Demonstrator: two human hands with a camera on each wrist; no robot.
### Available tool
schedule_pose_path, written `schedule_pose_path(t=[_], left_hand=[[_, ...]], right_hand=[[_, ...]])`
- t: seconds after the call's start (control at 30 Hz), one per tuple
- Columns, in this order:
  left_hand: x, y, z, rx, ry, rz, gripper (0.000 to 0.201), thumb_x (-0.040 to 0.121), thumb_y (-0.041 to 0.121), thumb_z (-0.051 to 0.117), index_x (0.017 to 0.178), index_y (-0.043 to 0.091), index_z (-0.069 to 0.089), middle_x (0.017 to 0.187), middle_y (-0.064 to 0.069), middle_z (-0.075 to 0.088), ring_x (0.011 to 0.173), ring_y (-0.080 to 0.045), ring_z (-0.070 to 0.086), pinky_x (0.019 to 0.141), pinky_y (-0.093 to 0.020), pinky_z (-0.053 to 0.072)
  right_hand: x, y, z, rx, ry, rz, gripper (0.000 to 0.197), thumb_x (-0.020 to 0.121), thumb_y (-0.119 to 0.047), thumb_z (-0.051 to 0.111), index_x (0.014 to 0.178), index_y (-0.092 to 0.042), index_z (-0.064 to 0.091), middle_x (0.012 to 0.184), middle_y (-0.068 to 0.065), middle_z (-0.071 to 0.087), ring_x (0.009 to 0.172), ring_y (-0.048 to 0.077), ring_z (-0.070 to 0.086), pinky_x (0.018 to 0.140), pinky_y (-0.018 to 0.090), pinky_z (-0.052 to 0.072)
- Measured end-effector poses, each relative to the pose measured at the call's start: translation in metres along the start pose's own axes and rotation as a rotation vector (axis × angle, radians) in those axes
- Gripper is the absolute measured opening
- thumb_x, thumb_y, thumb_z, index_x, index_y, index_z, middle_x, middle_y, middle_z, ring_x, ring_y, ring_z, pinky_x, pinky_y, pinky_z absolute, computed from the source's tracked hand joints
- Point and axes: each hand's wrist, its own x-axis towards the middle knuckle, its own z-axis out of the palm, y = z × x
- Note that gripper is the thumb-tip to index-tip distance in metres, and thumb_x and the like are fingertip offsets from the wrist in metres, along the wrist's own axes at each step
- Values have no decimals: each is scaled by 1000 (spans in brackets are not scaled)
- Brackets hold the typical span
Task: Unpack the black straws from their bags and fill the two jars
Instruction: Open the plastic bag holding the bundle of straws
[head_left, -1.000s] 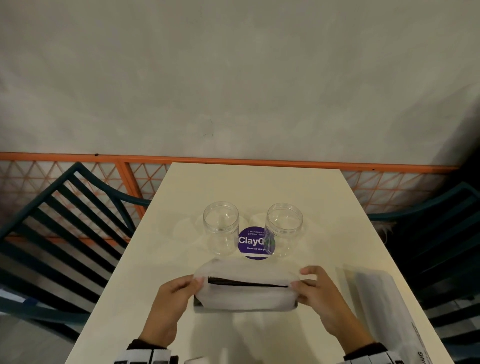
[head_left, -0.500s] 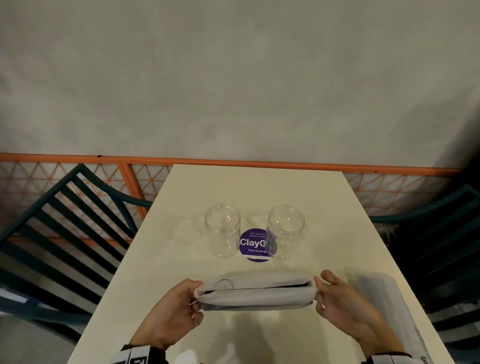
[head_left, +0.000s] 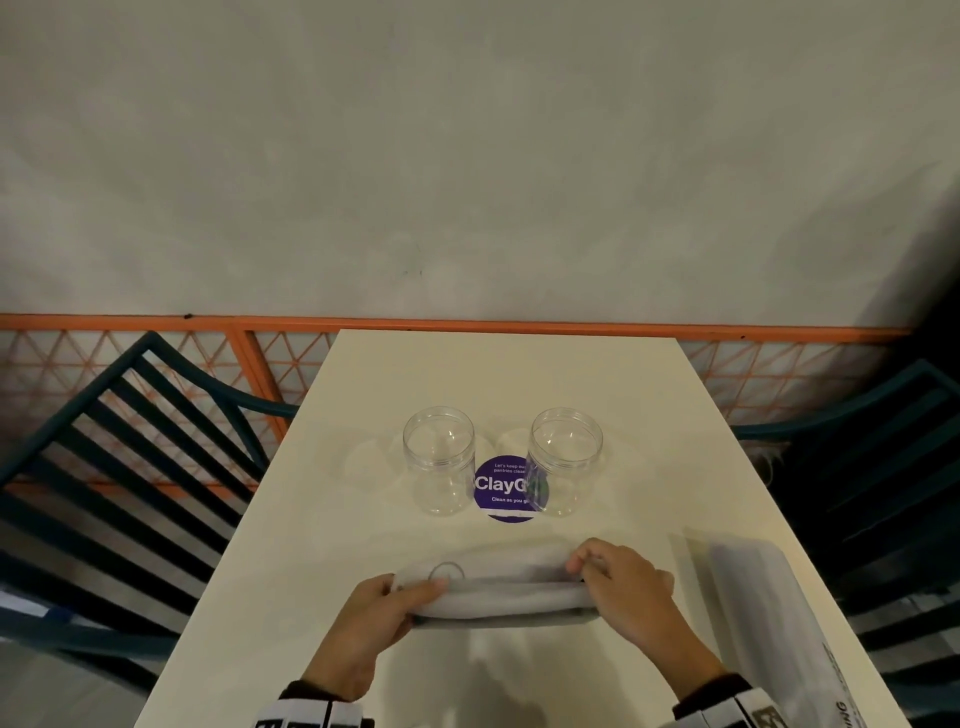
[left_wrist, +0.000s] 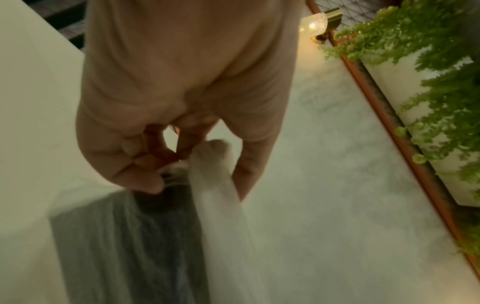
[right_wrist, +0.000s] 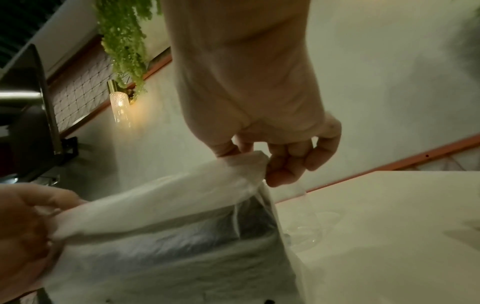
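Observation:
A translucent white bag (head_left: 511, 587) of black straws is held above the near part of the table. My left hand (head_left: 402, 597) pinches its left end, thumb on top (left_wrist: 182, 170). My right hand (head_left: 597, 569) pinches the right end of the bag's top edge (right_wrist: 259, 164). The dark straws show dimly through the plastic (right_wrist: 207, 232). Two clear open jars stand upright behind the bag, one on the left (head_left: 439, 460) and one on the right (head_left: 565, 460).
A second bag (head_left: 769, 613) lies flat at the table's near right edge. A round purple sticker (head_left: 506, 488) sits between the jars. Dark slatted chairs (head_left: 130, 457) flank the table (head_left: 509, 379); an orange rail (head_left: 467, 325) runs behind.
The bag has been lifted off the table and turned edge-up. My right hand moved inward along the bag's top edge; the left hand stays on the left end.

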Motion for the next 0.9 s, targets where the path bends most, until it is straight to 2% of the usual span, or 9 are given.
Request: schedule_pose_path(t=[0.13, 0.2, 0.27, 0.37, 0.47, 0.53, 0.63, 0.77, 0.9], left_hand=[[7, -5, -10, -107, 7, -37, 17, 73, 7, 63, 86, -5, 64, 85, -11, 56, 80, -19, 50, 73, -28, 52], [9, -8, -10, -67, 33, -62, 9, 81, 4, 55, 76, 0, 60, 85, -13, 52, 79, -20, 50, 73, -29, 50], [9, -12, -7, 131, 101, -48, 13, 77, 15, 59, 74, 3, 57, 91, -16, 52, 77, -21, 52, 70, -29, 48], [7, -12, -6, 412, 221, 140, 31, 71, 20, 65, 94, 12, 46, 100, -10, 41, 76, -20, 51, 66, -28, 43], [5, -2, -1, 585, 166, 324, 28, 79, 2, 54, 82, 29, 46, 100, -6, 36, 75, -16, 49, 61, -15, 41], [9, -1, 4, 718, 75, 365, 54, 80, -4, 48, 57, 44, 57, 108, -2, 37, 93, -14, 50, 72, -7, 38], [6, 2, 15, 884, 56, 361, 64, 84, 4, 50, 42, 52, 57, 106, 8, 34, 119, -17, 41, 99, -23, 31], [7, 1, 26, 929, 201, 389, 18, 86, 31, 55, 99, 33, 67, 97, 9, 42, 112, -23, 49, 100, -31, 37], [9, -3, 29, 971, 433, 371, 29, 85, 31, 57, 112, 26, 63, 115, -6, 47, 95, -26, 50, 82, -35, 50]], right_hand=[[1, 3, 0, 86, -12, -31, 41, 93, -12, 34, 76, -38, 61, 89, -17, 61, 87, 7, 51, 87, 26, 33], [3, 7, -1, 278, -63, -11, 39, 92, -8, 37, 78, -27, 67, 91, -10, 65, 87, 6, 54, 75, 9, 41], [2, 12, -1, 405, -136, 28, 36, 91, -6, 39, 80, -21, 70, 98, -3, 66, 92, 7, 55, 70, 11, 43], [2, 17, -1, 377, -179, -23, 41, 93, -5, 33, 81, -23, 68, 106, 4, 61, 97, 12, 53, 73, 17, 44], [0, 15, -4, 262, -189, -98, 43, 94, -3, 31, 74, -27, 62, 96, 4, 50, 90, 12, 49, 67, 6, 40], [-1, 11, -3, 154, -190, -132, 47, 94, -4, 32, 71, -34, 60, 89, -2, 42, 86, 9, 46, 70, 6, 38], [0, 3, 3, 24, -179, -170, 46, 95, -5, 32, 77, -38, 59, 86, -7, 34, 78, 3, 41, 70, 7, 36], [0, -5, 11, 5, -68, -188, 29, 95, -13, 40, 103, -21, 67, 94, -2, 38, 73, 5, 42, 63, 8, 37], [0, -13, 17, -54, -11, -199, 32, 88, -18, 52, 119, -20, 60, 99, -3, 38, 83, 9, 45, 67, 4, 35]])
